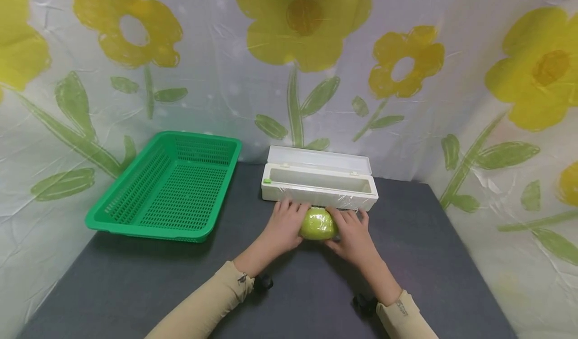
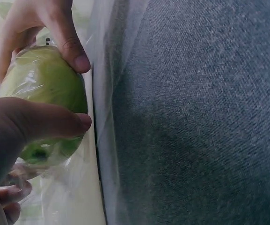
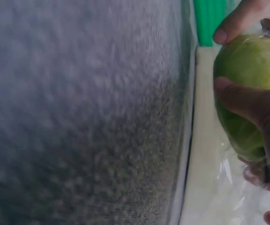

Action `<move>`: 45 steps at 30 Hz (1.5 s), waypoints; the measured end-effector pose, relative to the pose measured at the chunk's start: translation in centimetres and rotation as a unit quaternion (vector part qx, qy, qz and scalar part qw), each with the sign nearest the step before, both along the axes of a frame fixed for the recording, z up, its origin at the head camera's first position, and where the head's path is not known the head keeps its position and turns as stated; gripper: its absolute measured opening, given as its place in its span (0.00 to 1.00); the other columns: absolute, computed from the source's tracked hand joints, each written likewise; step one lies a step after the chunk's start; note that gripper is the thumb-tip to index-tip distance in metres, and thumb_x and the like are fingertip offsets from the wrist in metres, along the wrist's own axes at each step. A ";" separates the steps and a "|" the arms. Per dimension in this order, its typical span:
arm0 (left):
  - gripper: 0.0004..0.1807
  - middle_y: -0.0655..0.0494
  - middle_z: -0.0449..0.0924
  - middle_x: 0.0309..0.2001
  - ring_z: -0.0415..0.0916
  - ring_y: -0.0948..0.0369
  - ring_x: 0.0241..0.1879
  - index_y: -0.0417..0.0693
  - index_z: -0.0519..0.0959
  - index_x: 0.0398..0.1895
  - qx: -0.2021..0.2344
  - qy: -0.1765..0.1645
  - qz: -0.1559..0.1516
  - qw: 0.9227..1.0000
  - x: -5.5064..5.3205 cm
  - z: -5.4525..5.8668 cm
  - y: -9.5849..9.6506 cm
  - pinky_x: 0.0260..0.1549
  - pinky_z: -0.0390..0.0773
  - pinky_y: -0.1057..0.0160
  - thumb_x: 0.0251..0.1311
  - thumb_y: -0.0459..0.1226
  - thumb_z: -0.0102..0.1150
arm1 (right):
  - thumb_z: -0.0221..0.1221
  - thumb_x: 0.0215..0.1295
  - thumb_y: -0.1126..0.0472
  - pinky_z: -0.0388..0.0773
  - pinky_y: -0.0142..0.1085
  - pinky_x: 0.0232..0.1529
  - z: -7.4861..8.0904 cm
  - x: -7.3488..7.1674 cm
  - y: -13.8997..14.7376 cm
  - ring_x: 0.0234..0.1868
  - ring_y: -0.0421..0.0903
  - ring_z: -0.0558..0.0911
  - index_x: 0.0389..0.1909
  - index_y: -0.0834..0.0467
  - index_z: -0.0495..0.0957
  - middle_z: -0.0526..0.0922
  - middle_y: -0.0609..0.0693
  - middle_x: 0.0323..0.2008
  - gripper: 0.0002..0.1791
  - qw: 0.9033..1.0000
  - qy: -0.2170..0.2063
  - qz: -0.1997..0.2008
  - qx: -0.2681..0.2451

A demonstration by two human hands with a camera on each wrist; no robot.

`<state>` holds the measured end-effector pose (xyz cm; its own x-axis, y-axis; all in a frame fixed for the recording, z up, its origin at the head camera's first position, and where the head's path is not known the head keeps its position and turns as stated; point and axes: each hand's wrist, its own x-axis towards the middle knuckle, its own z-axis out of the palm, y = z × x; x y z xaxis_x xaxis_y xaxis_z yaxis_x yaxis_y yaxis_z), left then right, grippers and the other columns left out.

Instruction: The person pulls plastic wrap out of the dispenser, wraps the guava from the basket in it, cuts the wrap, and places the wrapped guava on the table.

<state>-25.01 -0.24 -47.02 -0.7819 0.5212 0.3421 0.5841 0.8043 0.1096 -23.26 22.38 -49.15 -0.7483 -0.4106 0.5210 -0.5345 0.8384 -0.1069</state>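
Note:
A rounded, slightly elongated green fruit [image 1: 318, 223] is covered in clear plastic film, which looks creased and shiny in the wrist views. My left hand [image 1: 284, 225] grips one end of it, the thumb lying across its near side in the left wrist view. From the other end my right hand [image 1: 353, 234] holds it, thumb likewise on the near side. Just behind both hands stands a white cling film box [image 1: 318, 198] with its lid raised. Loose clear film [image 2: 62, 187] spreads beneath the fruit in the left wrist view. Fingers behind the fruit are partly hidden.
A green plastic basket [image 1: 205, 236] with slotted walls sits at the left of the dark table [image 1: 289, 299]. A small light-green piece [image 1: 267, 181] is on the box's left end. A flowered sheet [image 1: 217, 93] hangs behind and along the sides.

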 end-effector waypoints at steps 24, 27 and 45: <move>0.54 0.49 0.84 0.56 0.70 0.51 0.55 0.43 0.72 0.71 -0.015 -0.056 0.004 0.998 -2.4 -2.7 -0.3 0.54 0.69 0.49 0.49 0.65 0.79 | 0.70 0.61 0.32 0.68 0.63 0.56 -0.7 -2.4 0.2 0.61 0.58 0.79 0.74 0.48 0.73 0.84 0.51 0.62 0.44 0.988 -0.152 -0.020 -0.006; 0.52 0.48 0.85 0.54 0.71 0.50 0.55 0.41 0.74 0.69 -0.006 -0.056 0.006 0.998 -2.9 -2.5 -0.3 0.55 0.71 0.48 0.49 0.65 0.79 | 0.69 0.61 0.32 0.70 0.62 0.52 -0.3 -3.3 0.0 0.59 0.59 0.80 0.73 0.48 0.74 0.85 0.51 0.59 0.43 0.985 -0.172 -0.020 -0.010; 0.43 0.53 0.78 0.66 0.72 0.51 0.65 0.54 0.75 0.72 -0.058 0.065 0.019 0.996 -3.2 -1.9 1.5 0.63 0.76 0.49 0.54 0.53 0.82 | 0.65 0.68 0.33 0.71 0.64 0.50 1.0 -5.3 -1.1 0.61 0.63 0.78 0.77 0.50 0.69 0.84 0.56 0.60 0.43 0.967 -0.250 -0.046 -0.027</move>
<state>-28.26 1.30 -48.89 -0.7545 0.5346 0.3807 0.5564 0.8287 -0.0609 -28.52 21.31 -48.12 -0.9445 -0.3118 0.1038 -0.3274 0.8659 -0.3782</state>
